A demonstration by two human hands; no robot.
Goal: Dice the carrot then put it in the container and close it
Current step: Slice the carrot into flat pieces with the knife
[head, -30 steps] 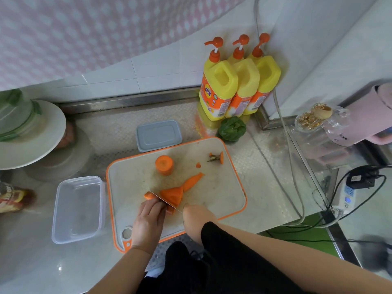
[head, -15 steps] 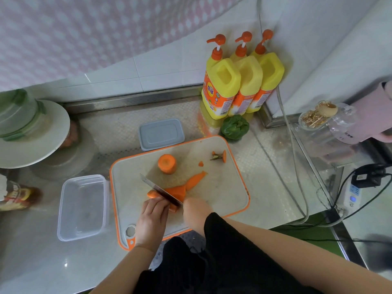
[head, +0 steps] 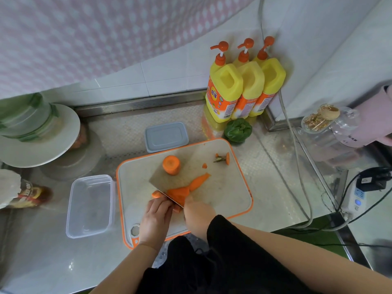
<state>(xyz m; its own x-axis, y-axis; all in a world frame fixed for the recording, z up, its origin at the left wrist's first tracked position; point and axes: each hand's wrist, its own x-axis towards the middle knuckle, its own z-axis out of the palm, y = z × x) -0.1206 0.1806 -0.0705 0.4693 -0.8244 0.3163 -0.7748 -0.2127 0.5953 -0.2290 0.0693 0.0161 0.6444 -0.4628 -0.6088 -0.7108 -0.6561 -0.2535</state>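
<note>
On the white, orange-rimmed cutting board [head: 222, 194] lies a carrot piece [head: 180, 192] with its thin tip pointing up and right. My left hand [head: 156, 217] holds down its near end with curled fingers. My right hand [head: 198, 213] grips the handle of a cleaver [head: 169, 183], whose broad blade is tilted flat toward me, its edge on the carrot beside my left fingers. A thick carrot chunk [head: 171, 164] stands upright further back. The clear container [head: 90, 205] sits left of the board, and its grey lid [head: 166, 136] lies behind the board.
A carrot top with stem [head: 223, 159] and a small scrap [head: 204, 165] lie on the board's far right. A green pepper [head: 238, 130] and three yellow pump bottles [head: 244, 90] stand behind. Stacked plates [head: 40, 139] are at left; cables and a power strip [head: 358, 200] at right.
The cleaver blade has tipped from nearly edge-on to leaning flat toward me over the carrot. My left hand has stayed on the carrot's near end.
</note>
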